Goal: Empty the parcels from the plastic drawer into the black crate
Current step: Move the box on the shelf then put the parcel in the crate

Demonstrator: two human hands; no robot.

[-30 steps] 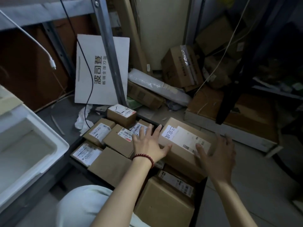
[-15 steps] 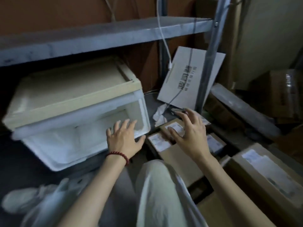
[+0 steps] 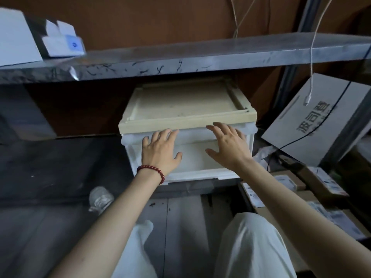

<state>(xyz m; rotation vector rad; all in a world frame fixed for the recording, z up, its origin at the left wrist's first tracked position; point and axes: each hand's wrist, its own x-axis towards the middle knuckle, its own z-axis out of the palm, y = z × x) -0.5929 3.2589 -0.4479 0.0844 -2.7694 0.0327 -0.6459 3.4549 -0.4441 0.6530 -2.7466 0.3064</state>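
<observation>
Hands lay spread and empty on the plastic drawer (image 3: 200, 155) front under the shelf (image 3: 180, 59): left hand (image 3: 160, 151) and right hand (image 3: 228, 145) equally near; parcels (image 3: 289, 181) sat lower right.

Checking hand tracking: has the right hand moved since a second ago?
Yes. The right hand left the parcels and went left onto the plastic drawer front.

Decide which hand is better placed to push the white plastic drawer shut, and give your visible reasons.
Neither clearly: the left hand and right hand both lie spread and open on the drawer front, either side of its middle. A two-handed push looks likeliest.
</observation>
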